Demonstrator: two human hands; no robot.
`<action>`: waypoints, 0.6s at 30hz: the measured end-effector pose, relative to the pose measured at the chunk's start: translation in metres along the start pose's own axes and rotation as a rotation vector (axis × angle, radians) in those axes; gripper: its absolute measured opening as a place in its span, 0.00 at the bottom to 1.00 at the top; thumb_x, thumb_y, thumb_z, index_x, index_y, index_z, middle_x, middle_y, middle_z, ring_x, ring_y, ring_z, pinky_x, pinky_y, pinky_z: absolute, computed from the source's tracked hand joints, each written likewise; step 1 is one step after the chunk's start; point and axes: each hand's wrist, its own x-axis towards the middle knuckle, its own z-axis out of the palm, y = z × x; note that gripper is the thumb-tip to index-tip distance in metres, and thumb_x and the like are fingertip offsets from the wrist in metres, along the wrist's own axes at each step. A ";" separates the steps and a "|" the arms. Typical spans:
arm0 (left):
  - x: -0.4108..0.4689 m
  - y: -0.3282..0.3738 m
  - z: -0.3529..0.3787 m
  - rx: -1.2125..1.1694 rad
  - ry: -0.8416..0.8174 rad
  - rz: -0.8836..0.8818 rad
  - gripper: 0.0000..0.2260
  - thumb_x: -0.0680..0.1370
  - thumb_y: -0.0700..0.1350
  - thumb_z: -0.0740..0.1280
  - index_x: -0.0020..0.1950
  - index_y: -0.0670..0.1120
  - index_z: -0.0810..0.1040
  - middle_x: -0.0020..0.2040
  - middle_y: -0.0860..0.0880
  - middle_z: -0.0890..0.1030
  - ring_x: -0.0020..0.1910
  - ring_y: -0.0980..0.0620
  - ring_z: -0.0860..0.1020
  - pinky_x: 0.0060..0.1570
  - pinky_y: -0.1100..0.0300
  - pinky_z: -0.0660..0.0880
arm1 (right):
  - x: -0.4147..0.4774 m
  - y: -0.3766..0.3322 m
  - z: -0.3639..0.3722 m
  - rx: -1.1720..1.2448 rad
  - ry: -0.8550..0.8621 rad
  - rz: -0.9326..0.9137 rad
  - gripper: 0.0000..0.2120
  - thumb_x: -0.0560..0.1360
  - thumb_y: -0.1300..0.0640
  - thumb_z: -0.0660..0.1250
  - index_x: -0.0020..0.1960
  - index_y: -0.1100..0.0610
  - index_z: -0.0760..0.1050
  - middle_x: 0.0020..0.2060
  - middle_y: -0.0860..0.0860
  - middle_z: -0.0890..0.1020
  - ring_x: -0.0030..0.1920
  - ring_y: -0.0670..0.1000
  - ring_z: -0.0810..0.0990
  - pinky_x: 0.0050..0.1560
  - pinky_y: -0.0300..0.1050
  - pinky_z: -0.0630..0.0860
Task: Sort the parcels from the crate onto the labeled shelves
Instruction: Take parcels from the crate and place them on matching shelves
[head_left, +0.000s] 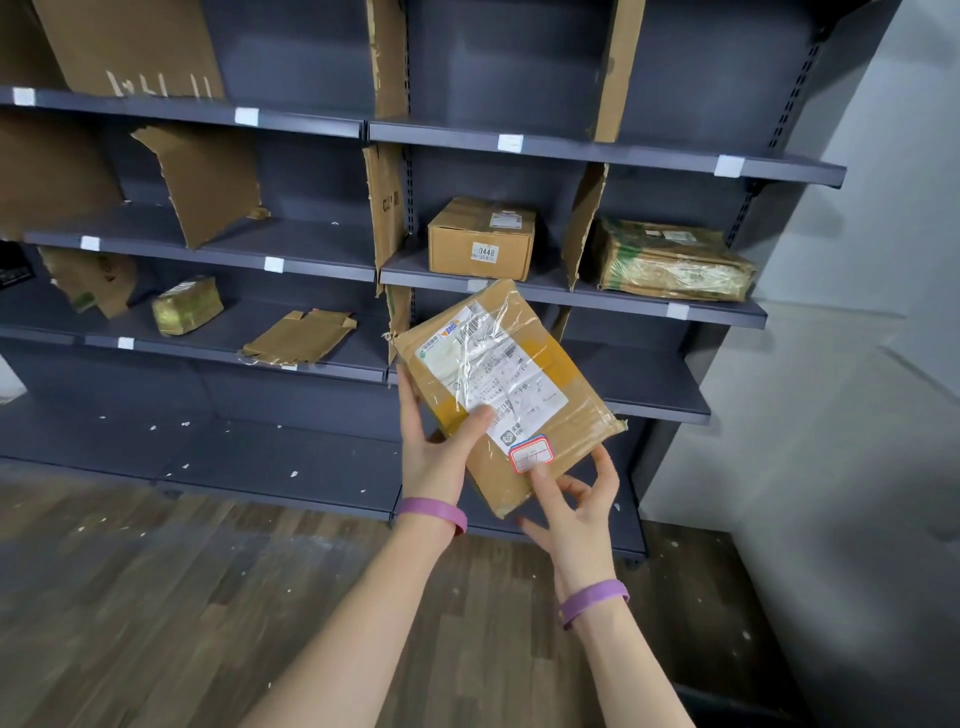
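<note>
A flat brown cardboard parcel with a white shipping label and a small red-and-blue sticker is held up, tilted, in front of the dark grey shelves. My left hand grips its lower left edge, thumb on the label. My right hand holds the lower right corner, one fingertip touching the sticker. On the shelves lie a cardboard box marked 0448, a taped flat parcel at the right and a small taped parcel at the left. The crate is out of view.
Upright cardboard dividers split the shelves into bays with white label tags on the front edges. A flattened piece of cardboard lies on a lower shelf. A grey wall stands at the right. The floor is wood-patterned.
</note>
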 end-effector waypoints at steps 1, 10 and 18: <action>0.001 0.001 -0.001 0.015 0.006 -0.002 0.41 0.69 0.43 0.76 0.72 0.69 0.58 0.63 0.64 0.76 0.60 0.56 0.78 0.59 0.47 0.76 | 0.002 -0.002 -0.004 -0.007 0.029 -0.006 0.38 0.69 0.48 0.74 0.69 0.37 0.54 0.60 0.48 0.72 0.53 0.38 0.78 0.53 0.55 0.80; 0.008 0.003 -0.010 0.155 -0.021 -0.150 0.38 0.65 0.52 0.78 0.69 0.69 0.63 0.66 0.58 0.74 0.60 0.55 0.78 0.56 0.50 0.78 | 0.019 -0.008 -0.025 0.008 -0.002 0.026 0.19 0.69 0.52 0.75 0.58 0.49 0.77 0.50 0.50 0.85 0.51 0.53 0.84 0.47 0.51 0.82; 0.007 -0.019 0.007 0.340 -0.113 -0.044 0.28 0.63 0.62 0.73 0.61 0.66 0.68 0.67 0.55 0.71 0.67 0.57 0.70 0.63 0.57 0.71 | 0.040 -0.010 -0.020 0.172 0.186 0.041 0.12 0.73 0.55 0.73 0.56 0.51 0.79 0.44 0.46 0.87 0.47 0.48 0.86 0.48 0.48 0.83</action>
